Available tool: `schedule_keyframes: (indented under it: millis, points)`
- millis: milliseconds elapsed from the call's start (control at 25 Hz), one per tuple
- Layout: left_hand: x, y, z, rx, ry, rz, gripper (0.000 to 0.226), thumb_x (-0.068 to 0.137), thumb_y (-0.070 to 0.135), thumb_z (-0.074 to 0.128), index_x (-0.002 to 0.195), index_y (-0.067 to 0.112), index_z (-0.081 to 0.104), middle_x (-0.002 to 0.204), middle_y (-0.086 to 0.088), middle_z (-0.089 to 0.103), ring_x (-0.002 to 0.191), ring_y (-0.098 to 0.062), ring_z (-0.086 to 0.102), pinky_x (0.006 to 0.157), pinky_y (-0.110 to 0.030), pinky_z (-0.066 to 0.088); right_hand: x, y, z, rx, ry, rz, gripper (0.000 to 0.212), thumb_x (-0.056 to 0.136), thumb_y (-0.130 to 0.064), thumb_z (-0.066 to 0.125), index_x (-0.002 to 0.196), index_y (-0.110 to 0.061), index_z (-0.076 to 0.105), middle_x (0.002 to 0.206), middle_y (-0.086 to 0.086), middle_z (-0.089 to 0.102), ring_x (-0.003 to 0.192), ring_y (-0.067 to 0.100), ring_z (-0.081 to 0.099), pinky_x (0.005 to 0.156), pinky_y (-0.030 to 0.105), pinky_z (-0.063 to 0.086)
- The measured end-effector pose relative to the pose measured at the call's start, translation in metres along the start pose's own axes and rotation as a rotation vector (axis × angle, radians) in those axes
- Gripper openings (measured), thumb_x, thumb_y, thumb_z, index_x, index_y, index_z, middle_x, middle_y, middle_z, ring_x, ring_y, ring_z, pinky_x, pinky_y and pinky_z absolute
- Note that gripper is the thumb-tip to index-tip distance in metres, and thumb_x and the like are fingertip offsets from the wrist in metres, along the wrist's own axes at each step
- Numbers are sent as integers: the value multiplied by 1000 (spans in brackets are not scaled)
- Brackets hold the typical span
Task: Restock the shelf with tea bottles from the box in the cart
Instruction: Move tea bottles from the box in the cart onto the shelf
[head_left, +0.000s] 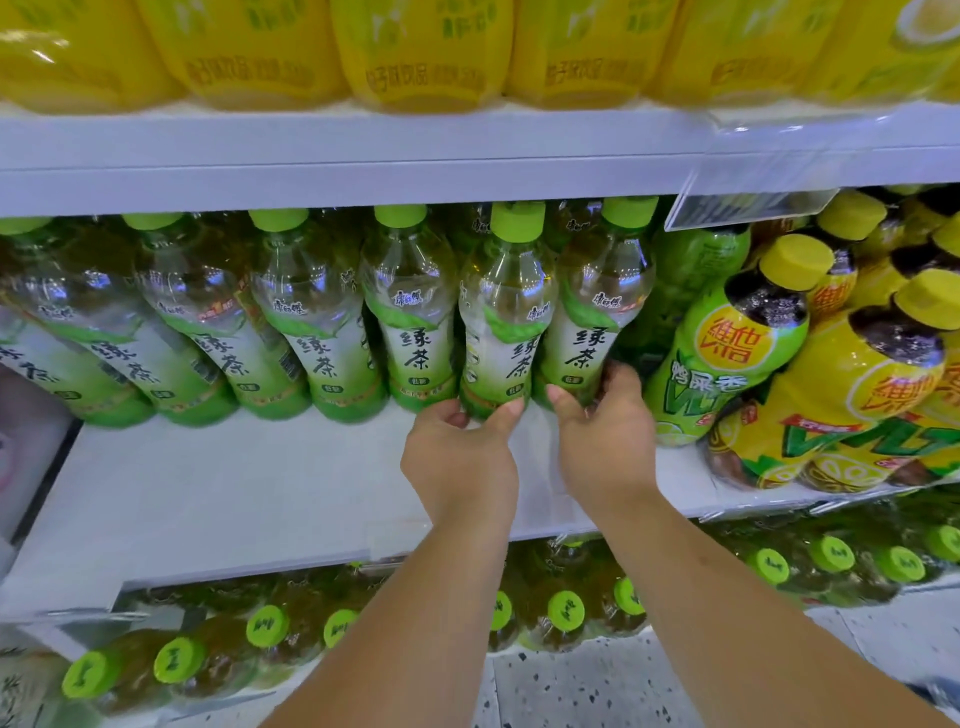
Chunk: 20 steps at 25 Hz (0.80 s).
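On the middle shelf (234, 493), the left hand (460, 457) gripped the base of one green tea bottle (506, 322), its thumb and fingers (511, 411) curled round the foot. The right hand (605, 441) was clamped the same way on a second tea bottle (597, 312), the last at the shelf's right end of the green row (291, 322). Both bottles stood upright toward the back of the shelf, level with that row. The box and the cart were out of view. The step in hand looked like seating these two in line. To do it well, each bottle should be slid back along the shelf on its base until it meets its neighbours, with the label turned forward. Each should stay upright so its cap clears the board above the shelf. The right one should not nudge the leaning yellow-capped bottles (737, 353) just beside it on the shelf.
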<state>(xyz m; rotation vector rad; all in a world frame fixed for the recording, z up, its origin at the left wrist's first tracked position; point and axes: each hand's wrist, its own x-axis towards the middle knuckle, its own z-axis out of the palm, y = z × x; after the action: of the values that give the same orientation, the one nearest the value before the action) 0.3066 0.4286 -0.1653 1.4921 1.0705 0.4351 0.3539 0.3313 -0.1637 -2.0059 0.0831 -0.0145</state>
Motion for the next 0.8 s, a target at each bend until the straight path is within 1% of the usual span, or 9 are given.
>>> schedule_keyframes:
  millis: [120, 240, 320, 400, 480, 560, 640, 720, 800]
  points:
    - [-2, 0, 7, -22, 23, 10, 57, 72, 39, 91, 118, 13, 72, 94, 12, 61, 92, -11, 60, 77, -23, 41, 3, 2, 1, 31, -15, -1, 47, 93, -17, 71, 134, -9, 49, 120, 6, 67, 113, 25, 62, 91, 33, 50]
    - [-5, 0, 11, -3, 12, 47, 23, 81, 33, 85, 100, 24, 76, 88, 16, 61, 91, -13, 60, 75, -22, 41, 4, 4, 2, 65, -22, -9, 47, 94, -16, 69, 137, -9, 52, 125, 9, 66, 119, 25, 61, 102, 43, 49]
    - [-7, 3, 14, 37, -17, 54, 10, 88, 32, 78, 92, 27, 69, 101, 5, 65, 88, -13, 57, 76, -23, 41, 4, 5, 2, 81, -18, -18, 48, 94, -15, 69, 139, -10, 52, 127, 8, 66, 119, 22, 61, 104, 42, 49]
    - [-9, 8, 19, 75, -11, 24, 18, 93, 29, 73, 107, 17, 69, 112, -1, 63, 84, -13, 52, 80, -26, 41, 4, 5, 1, 62, -30, -27, 51, 96, -17, 67, 144, -13, 50, 131, 6, 65, 122, 22, 60, 105, 41, 48]
    - [-11, 17, 24, 35, 38, -51, 26, 94, 24, 72, 116, 10, 67, 100, 4, 59, 81, -16, 53, 76, -26, 41, 5, 5, 1, 32, -50, -28, 54, 97, -19, 65, 148, -14, 45, 135, 7, 62, 125, 24, 57, 105, 42, 47]
    - [-15, 24, 29, -25, 46, -123, 24, 94, 16, 69, 116, 7, 66, 101, -1, 67, 89, -25, 65, 75, -28, 46, 7, 7, 2, -1, -67, -29, 54, 98, -20, 63, 148, -14, 42, 136, 8, 60, 125, 28, 56, 103, 44, 46]
    - [-20, 28, 31, -114, 19, -158, 30, 93, 7, 59, 122, 9, 66, 115, -8, 69, 97, -31, 66, 78, -28, 50, 8, 8, 3, -21, -92, -24, 54, 99, -22, 60, 149, -16, 40, 139, 9, 57, 127, 30, 53, 104, 45, 45]
    - [-23, 34, 32, -177, -10, -211, 48, 91, 3, 49, 137, 15, 59, 135, -6, 57, 100, -29, 60, 87, -30, 50, 9, 8, 3, -12, -112, -35, 55, 100, -20, 58, 151, -14, 36, 144, 10, 54, 133, 30, 49, 108, 46, 42]
    - [-24, 38, 30, -189, -51, -241, 54, 89, 2, 46, 141, 16, 54, 144, -9, 46, 106, -33, 59, 96, -40, 52, 10, 8, 4, 14, -122, -43, 56, 100, -17, 57, 152, -12, 35, 147, 11, 50, 137, 30, 45, 111, 46, 39]
